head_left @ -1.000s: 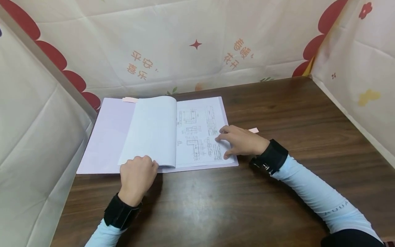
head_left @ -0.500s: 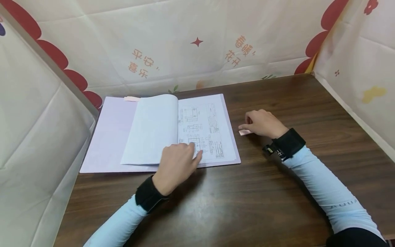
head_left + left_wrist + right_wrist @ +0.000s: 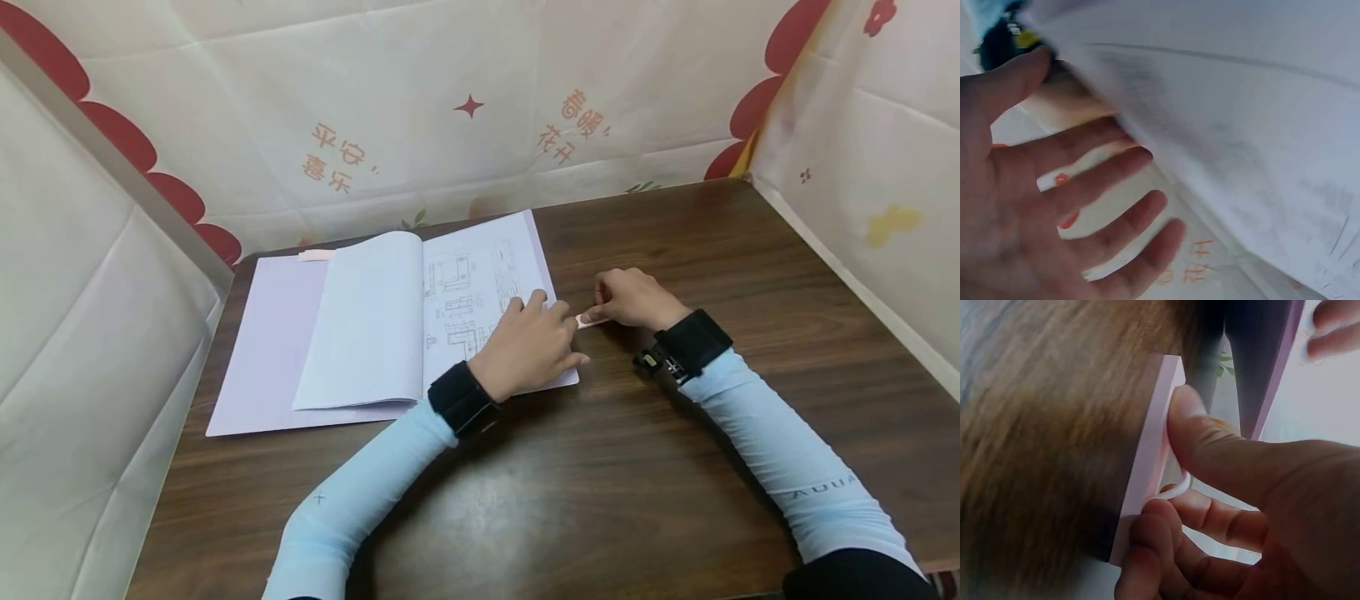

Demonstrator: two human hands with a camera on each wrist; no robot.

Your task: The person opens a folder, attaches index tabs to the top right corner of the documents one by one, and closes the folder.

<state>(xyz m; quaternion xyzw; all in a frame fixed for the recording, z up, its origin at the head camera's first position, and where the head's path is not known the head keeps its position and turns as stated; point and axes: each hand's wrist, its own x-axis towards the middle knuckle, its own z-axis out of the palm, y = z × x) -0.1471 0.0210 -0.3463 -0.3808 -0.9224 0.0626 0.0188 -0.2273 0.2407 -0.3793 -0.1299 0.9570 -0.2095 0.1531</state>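
Observation:
My left hand (image 3: 528, 342) lies over the right edge of the printed sheet (image 3: 450, 275), fingers spread and thumb out past the edge. In the left wrist view its fingertips come close to the edge of the sheet (image 3: 1254, 112). The sheet, with technical drawings, belongs to a paper stack in an opened lilac folder (image 3: 255, 375). My right hand (image 3: 637, 298) pinches a pale pink binder clip (image 3: 1150, 462) between thumb and fingers, just right of the folder. The clip has a white curved loop (image 3: 1179, 487). In the right wrist view the folder edge (image 3: 1272, 381) stands raised from the table.
A white page (image 3: 360, 325) is turned over to the left, its lower edge slightly raised. Another pale pink strip (image 3: 317, 255) sits at the folder's top left edge. The brown wooden table (image 3: 525, 500) is bounded by printed cloth panels (image 3: 420, 83) behind and at both sides.
My left hand moves from the turned page across to the sheet's right edge. My right hand leaves the sheet and takes the pink clip. The folder's far right corner is now higher in view.

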